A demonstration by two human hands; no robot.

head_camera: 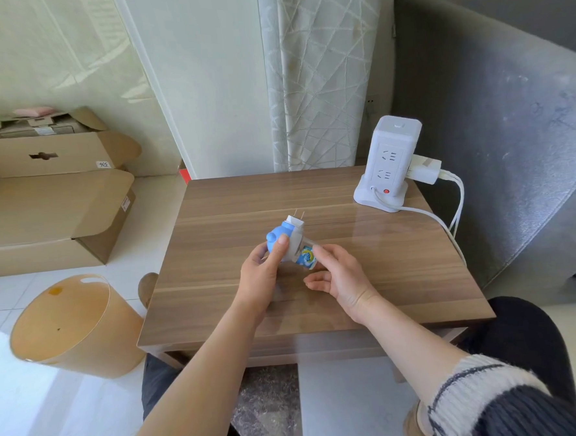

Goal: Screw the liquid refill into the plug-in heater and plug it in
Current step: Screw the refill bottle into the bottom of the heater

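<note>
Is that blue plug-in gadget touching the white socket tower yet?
Apart. The head view shows the plug-in heater held over the table's middle, with bare wood between its prongs and the socket tower at the far right corner.

Wooden table [211, 205], white socket tower [389, 164] at far right corner

Light: was bright, soft daylight from the left.
Glare: lay on the floor tiles [17, 386] and the table [364, 226] near the power tower [389, 164].
Shadows: were faint.
Edges: bowed with wide-angle distortion.
Focus: was slightly soft.
</note>
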